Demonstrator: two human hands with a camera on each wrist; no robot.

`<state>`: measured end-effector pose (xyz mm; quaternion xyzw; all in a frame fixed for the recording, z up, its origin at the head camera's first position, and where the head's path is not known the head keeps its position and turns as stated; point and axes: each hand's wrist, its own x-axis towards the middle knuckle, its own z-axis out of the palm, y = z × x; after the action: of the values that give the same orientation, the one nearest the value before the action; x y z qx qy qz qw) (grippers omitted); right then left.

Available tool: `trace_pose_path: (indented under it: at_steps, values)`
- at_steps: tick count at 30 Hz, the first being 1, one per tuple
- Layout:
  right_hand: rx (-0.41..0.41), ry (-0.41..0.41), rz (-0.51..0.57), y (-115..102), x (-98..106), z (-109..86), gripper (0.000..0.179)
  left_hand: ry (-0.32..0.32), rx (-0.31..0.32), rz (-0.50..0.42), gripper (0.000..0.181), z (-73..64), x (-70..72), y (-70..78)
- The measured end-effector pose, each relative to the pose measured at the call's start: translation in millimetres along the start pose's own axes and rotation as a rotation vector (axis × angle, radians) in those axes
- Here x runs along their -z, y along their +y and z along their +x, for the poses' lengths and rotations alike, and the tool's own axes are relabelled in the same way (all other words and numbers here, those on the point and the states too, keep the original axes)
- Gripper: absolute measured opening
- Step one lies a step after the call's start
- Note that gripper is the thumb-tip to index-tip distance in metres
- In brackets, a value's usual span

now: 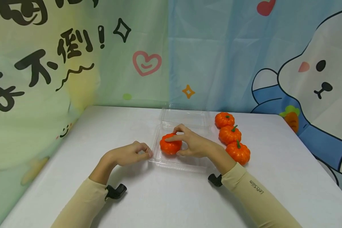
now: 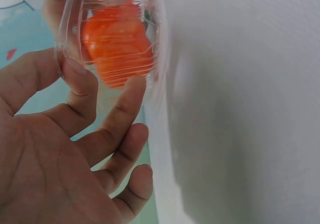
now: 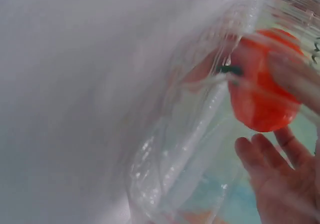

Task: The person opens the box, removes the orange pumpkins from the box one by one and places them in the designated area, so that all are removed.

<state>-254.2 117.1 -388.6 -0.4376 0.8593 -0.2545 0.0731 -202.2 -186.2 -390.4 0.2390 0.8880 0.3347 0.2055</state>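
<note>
An orange toy pumpkin (image 1: 167, 147) sits at the left side of an open, clear plastic box (image 1: 185, 167). My right hand (image 1: 194, 143) reaches into the box and holds this pumpkin, fingers over its top and thumb at its near right side. Its green stem shows in the right wrist view, where the pumpkin (image 3: 260, 104) is seen through the plastic. At the box's front left corner, my left hand (image 1: 130, 154) pinches the rim. The left wrist view has thumb and index finger of the left hand (image 2: 55, 144) on that rim, the other fingers loosely bent.
Three more orange pumpkins stand in a row right of the box: a far one (image 1: 224, 120), a middle one (image 1: 229, 135) and a near one (image 1: 238, 153), close to my right forearm. The clear lid (image 1: 185, 117) lies folded back. A printed curtain (image 1: 211, 57) hangs behind the white table (image 1: 165, 199).
</note>
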Motion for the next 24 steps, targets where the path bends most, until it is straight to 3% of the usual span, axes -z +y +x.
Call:
trace_pose_path:
  at_steps: [9, 16, 24]
  values:
    - [-0.008, 0.012, -0.014, -0.7, -2.4, 3.3, 0.057, -0.001, 0.013, 0.013, 0.030, -0.2, 0.8, 1.2]
    - [-0.066, 0.026, -0.031, -0.3, -1.0, 3.2, 0.065, -0.003, 0.005, 0.007, 0.030, 0.1, 0.3, 0.0]
    - [-0.053, -0.013, 0.005, 0.0, -0.8, 1.5, 0.046, -0.012, -0.022, -0.011, 0.029, -0.1, 0.1, -0.7]
